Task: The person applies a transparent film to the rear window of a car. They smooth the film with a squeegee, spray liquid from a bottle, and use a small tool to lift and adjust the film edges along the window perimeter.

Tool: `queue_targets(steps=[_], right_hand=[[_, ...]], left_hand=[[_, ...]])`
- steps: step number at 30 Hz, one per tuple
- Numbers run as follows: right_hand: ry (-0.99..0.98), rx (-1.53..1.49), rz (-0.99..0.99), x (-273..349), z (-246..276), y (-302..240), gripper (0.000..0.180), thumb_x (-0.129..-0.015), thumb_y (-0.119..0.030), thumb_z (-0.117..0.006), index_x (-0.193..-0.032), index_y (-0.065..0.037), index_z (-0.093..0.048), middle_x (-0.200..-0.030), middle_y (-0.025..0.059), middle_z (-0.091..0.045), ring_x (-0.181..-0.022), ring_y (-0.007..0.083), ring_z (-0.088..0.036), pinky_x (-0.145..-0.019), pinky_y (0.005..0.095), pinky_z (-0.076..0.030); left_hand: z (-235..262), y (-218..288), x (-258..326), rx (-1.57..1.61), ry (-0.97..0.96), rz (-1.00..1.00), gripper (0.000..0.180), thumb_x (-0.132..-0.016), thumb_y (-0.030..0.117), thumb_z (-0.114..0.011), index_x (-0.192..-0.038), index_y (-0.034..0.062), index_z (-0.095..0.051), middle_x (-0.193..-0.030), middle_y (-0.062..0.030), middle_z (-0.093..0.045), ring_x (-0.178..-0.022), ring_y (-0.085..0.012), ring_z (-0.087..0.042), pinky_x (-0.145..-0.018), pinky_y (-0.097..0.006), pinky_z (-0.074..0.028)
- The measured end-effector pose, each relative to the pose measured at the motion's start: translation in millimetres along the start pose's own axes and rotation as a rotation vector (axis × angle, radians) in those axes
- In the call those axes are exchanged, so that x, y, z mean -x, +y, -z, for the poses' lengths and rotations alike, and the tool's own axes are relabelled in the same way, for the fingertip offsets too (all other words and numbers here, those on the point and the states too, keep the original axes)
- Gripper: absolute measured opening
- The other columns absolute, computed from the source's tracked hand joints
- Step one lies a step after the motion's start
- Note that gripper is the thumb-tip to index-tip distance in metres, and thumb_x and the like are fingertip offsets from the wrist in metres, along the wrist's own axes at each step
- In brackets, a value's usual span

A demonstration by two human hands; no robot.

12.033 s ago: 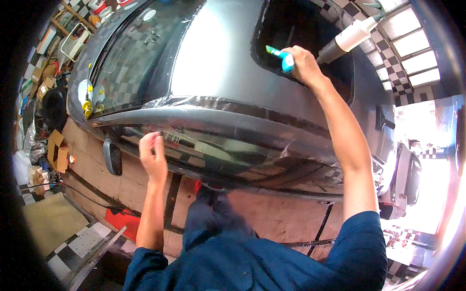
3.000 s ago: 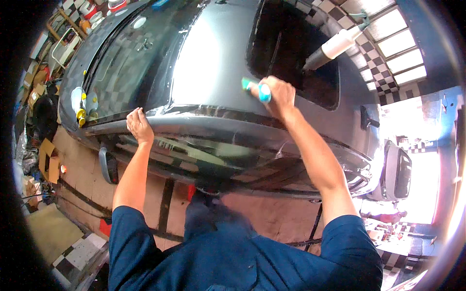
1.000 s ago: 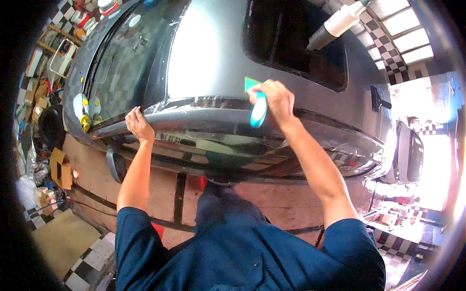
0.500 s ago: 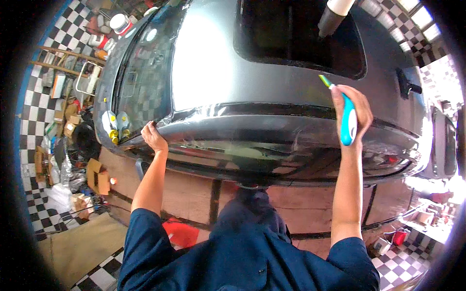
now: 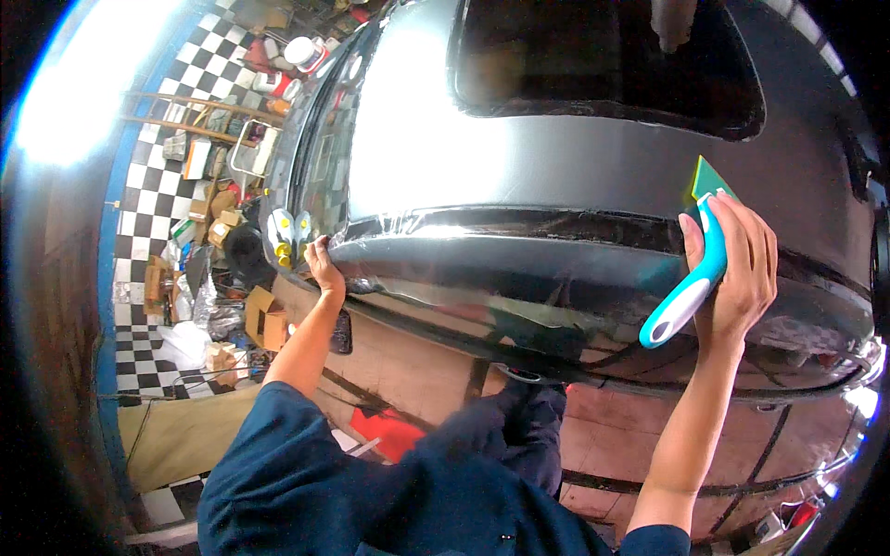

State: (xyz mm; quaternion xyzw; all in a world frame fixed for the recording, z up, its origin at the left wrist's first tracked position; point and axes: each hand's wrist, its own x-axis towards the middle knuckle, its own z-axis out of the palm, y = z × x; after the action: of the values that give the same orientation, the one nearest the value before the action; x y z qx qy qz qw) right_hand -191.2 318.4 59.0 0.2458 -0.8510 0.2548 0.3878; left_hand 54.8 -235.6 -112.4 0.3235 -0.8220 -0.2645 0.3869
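A dark grey car roof (image 5: 547,157) spreads out before me, with a black glass sunroof panel (image 5: 593,65) in it. Wrinkled, glossy clear film (image 5: 408,225) shows along the near side of the roof. My left hand (image 5: 324,269) is closed at the roof's front corner, beside the windshield (image 5: 326,167); what its fingers pinch is hidden. Over the roof's near edge, towards the rear, my right hand (image 5: 742,250) grips a squeegee (image 5: 691,292). It has a turquoise and white handle and a green blade that points away from me, close to the roof surface.
Two clear-and-yellow suction cups or similar fittings (image 5: 287,236) sit near the windshield base. On the checkered floor at left lie cardboard boxes (image 5: 266,318), plastic sheeting (image 5: 185,343) and white buckets (image 5: 304,54). A red item (image 5: 387,434) lies beside my legs. The side mirror (image 5: 343,332) sticks out nearby.
My view has shifted, bringing more of the left wall in. The right hand has tilted the squeegee, so its handle end now points left and the blade shows its broad face. The left hand stays at the corner.
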Motion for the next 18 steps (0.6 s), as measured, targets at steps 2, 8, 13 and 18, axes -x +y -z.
queue_targets(steps=[2, 8, 13, 18], right_hand=[[-0.020, 0.007, -0.016, 1.0, -0.1, 1.5, 0.027, -0.068, -0.012, -0.078, -0.091, -0.007, -0.067, -0.097, 0.0065, -0.066, -0.089, 0.0253, -0.062, -0.078, 0.0345, -0.050], [-0.089, -0.019, -0.056, 5.2, 0.4, 6.4, 0.026, -0.071, -0.009, -0.076, -0.095, -0.007, -0.067, -0.102, 0.0077, -0.066, -0.095, 0.0265, -0.062, -0.084, 0.0364, -0.051], [-0.028, -0.030, -0.010, 1.8, -3.6, 10.1, 0.023, -0.070, -0.007, -0.073, -0.092, -0.007, -0.065, -0.097, 0.0069, -0.064, -0.086, 0.0259, -0.061, -0.075, 0.0350, -0.051], [-0.045, -0.056, -0.008, 0.8, -1.7, 8.9, 0.022, -0.071, -0.005, -0.070, -0.092, -0.006, -0.066, -0.097, 0.0071, -0.064, -0.086, 0.0259, -0.061, -0.075, 0.0348, -0.052]], left_hand=[[1.2, -6.9, -3.3, 0.061, 0.000, 0.065, 0.031, -0.098, 0.024, -0.038, -0.094, 0.0028, -0.060, -0.094, -0.0097, -0.048, -0.092, -0.0219, -0.047, -0.086, -0.034, -0.037], [7.7, -18.0, -1.3, 0.101, 0.000, 0.130, 0.032, -0.098, 0.027, -0.040, -0.093, 0.0035, -0.061, -0.096, -0.0083, -0.048, -0.089, -0.0203, -0.049, -0.085, -0.033, -0.038], [0.4, 8.8, -1.1, -0.017, -0.023, 0.125, 0.031, -0.097, 0.029, -0.041, -0.099, 0.0053, -0.061, -0.098, -0.0062, -0.053, -0.090, -0.0172, -0.050, -0.083, -0.029, -0.039], [9.8, -13.2, -0.4, 0.126, -0.014, 0.129, 0.029, -0.097, 0.028, -0.043, -0.102, 0.0050, -0.060, -0.097, -0.0048, -0.056, -0.088, -0.0149, -0.051, -0.081, -0.027, -0.040]])
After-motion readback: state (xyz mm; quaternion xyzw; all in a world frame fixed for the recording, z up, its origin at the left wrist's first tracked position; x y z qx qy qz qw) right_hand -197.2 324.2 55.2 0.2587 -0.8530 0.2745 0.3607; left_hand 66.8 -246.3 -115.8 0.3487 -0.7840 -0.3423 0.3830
